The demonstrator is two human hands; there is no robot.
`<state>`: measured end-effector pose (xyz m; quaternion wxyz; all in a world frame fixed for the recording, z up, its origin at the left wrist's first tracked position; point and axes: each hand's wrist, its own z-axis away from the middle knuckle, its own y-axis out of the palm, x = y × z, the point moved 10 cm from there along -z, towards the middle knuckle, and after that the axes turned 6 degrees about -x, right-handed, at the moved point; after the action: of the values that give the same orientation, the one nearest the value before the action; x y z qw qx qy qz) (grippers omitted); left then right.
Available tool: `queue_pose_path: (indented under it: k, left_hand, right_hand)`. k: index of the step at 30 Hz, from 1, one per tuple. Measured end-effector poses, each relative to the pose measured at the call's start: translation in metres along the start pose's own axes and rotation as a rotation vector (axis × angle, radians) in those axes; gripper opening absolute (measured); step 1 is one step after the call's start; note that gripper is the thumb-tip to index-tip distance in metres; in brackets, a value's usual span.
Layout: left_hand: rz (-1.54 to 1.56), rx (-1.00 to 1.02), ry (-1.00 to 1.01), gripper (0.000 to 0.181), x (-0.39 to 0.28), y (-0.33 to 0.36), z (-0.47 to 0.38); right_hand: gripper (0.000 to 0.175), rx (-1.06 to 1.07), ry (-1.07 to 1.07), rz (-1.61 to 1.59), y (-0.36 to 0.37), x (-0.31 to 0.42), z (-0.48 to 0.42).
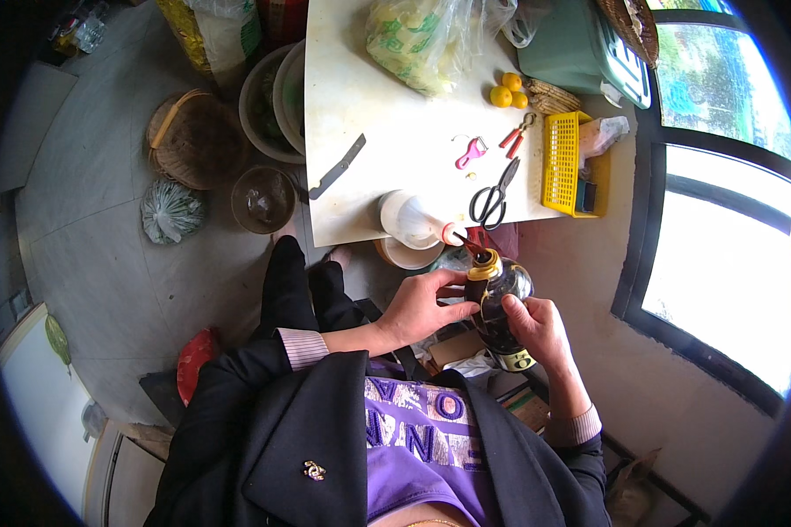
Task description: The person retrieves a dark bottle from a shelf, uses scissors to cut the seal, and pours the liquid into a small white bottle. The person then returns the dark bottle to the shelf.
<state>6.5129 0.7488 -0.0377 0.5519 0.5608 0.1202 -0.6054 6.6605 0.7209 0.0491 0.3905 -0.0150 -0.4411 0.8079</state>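
A large dark bottle (494, 296) with a yellow collar around its neck is tilted, its mouth towards the table. My right hand (537, 326) grips its side, and my left hand (422, 303) steadies the other side with thumb and fingers. Dark liquid (469, 244) runs from its mouth to the neck of a translucent white plastic bottle (405, 214) with a red neck ring. That bottle appears to stand upright at the near edge of the white table (395, 132). Black-handled scissors (494, 194) lie just beyond the two bottle mouths.
On the table are a knife (338, 168), a pink peeler (471, 153), red-handled pliers or cutters (518, 135), oranges (501, 96) and a plastic bag (415, 49). A yellow basket (560, 165) stands by the window wall. A woven basket (194, 141) and brown bowl (263, 199) are left.
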Motion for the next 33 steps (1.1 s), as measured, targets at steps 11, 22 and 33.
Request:
queue_pose_path:
  k: [11, 22, 33]
  left_hand:
    - [-0.013, -0.018, -0.013, 0.040, 0.0012, -0.0038, 0.0006]
    - [-0.011, -0.023, -0.016, 0.039, 0.0013, -0.0059, 0.0002]
    - [0.000, -0.021, -0.004, 0.040, 0.0034, -0.0054, -0.0012]
  right_hand:
    - [0.054, 0.008, 0.006, 0.001, 0.0043, 0.0016, -0.0010]
    - [0.055, 0.006, 0.004, 0.019, 0.0061, 0.0010, -0.0042]
    - [0.056, 0.006, 0.007, 0.022, 0.0058, -0.0010, -0.0060]
